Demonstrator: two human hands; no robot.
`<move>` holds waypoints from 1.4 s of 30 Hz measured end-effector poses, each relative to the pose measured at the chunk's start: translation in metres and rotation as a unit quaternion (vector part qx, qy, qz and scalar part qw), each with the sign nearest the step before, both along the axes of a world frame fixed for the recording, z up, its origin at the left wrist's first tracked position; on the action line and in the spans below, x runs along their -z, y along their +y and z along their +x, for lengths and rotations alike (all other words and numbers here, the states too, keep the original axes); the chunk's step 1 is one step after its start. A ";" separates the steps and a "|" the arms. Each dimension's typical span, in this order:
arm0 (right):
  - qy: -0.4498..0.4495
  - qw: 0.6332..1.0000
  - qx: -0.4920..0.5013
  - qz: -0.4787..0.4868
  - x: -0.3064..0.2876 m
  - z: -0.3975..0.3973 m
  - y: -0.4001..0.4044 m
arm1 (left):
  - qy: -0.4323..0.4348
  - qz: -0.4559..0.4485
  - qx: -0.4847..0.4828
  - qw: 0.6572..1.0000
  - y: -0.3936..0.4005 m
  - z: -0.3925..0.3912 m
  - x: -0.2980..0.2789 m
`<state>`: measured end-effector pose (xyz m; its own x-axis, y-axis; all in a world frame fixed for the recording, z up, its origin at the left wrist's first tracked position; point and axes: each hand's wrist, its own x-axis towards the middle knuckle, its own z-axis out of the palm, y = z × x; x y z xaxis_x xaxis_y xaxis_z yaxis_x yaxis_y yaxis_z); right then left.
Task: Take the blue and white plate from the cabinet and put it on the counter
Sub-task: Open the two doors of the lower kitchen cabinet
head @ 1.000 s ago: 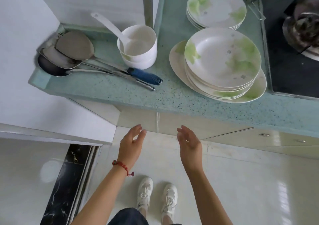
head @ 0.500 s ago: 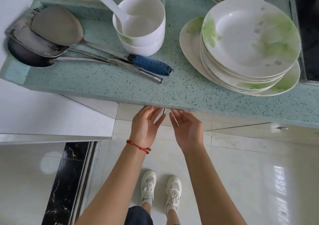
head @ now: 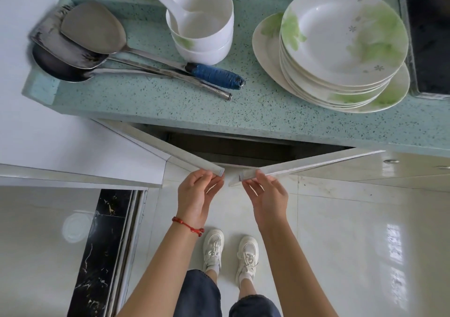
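Observation:
Below the speckled green counter (head: pixel 243 112), two white cabinet doors stand partly swung out. My left hand (head: pixel 194 195) pinches the free edge of the left cabinet door (head: pixel 175 152). My right hand (head: pixel 267 195) grips the free edge of the right cabinet door (head: pixel 316 162). Between the doors a dark gap into the cabinet (head: pixel 231 146) shows. No blue and white plate is visible; the cabinet's inside is in shadow.
On the counter lie several metal spatulas and ladles (head: pixel 85 41), one with a blue-wrapped handle (head: pixel 216 75), stacked white bowls with a white ladle (head: pixel 202 27), and a stack of green-patterned plates (head: pixel 341 46). A black stove (head: pixel 431 37) sits at right. My feet (head: pixel 229 248) stand on glossy tiles.
My hands reached up to the seam between the doors, took hold of the door edges and pulled both doors outward. The view has moved closer to the counter.

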<state>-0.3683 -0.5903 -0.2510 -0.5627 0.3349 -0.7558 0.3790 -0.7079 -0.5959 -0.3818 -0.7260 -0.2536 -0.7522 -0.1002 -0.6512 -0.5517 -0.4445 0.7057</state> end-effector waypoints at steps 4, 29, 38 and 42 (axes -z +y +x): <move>-0.048 0.992 -0.036 0.113 0.002 0.025 -0.001 | -0.016 -0.067 0.007 0.998 -0.012 0.021 0.001; -0.059 0.949 -0.100 0.293 -0.009 0.181 0.068 | 0.007 -0.339 0.029 0.940 -0.122 0.129 -0.008; -0.069 0.949 -0.062 0.303 -0.013 0.219 0.097 | -0.010 -0.414 0.023 0.910 -0.167 0.149 -0.012; -0.085 0.943 -0.019 0.322 -0.010 0.228 0.106 | -0.022 -0.435 0.024 0.900 -0.188 0.154 -0.013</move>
<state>-0.1399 -0.4846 -0.2414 -0.4728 0.7365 -0.4838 0.5262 -0.2044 -0.8254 -0.2273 -0.9140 -0.2409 -0.7447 -0.5544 -0.3716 -0.5919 0.2913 0.7515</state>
